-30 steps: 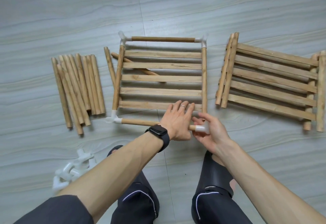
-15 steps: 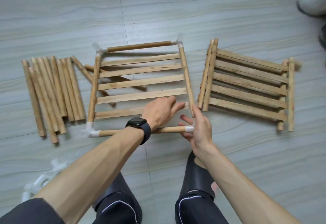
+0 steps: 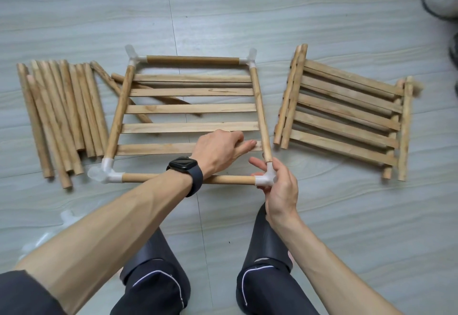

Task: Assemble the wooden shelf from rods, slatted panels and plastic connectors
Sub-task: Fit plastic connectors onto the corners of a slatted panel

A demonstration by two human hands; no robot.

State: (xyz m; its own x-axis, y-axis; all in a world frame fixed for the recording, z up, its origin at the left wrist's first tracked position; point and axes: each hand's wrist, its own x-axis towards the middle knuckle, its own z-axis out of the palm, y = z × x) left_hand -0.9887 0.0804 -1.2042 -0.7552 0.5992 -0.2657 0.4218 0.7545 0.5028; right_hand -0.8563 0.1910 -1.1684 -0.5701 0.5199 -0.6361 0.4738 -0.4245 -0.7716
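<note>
The right hand (image 3: 280, 190) pinches the white connector (image 3: 264, 180) at the near right corner of the square frame (image 3: 193, 60). Just beyond, the left hand (image 3: 218, 149) curls round the nearest slat (image 3: 153, 148). The frame lies on the floor (image 3: 322, 4) between loose rods (image 3: 62, 116) and stacked panels (image 3: 347, 116).

Corner connector (image 3: 264, 180) in the right hand (image 3: 282, 190) grip: translucent white plastic, smooth, slight sheen. Frame rod (image 3: 230, 180) running left from the grip: bare light wood, matt. Slatted panel (image 3: 190, 109) beyond the grip: same raw wood, flat slats, a few dark streaks. Loose rods (image 3: 62, 116) far left: rougher, uneven ends. Floor (image 3: 247, 4): smooth grey wood-grain tile, low sheen. Watch strap (image 3: 197, 180): matt, dark.
</note>
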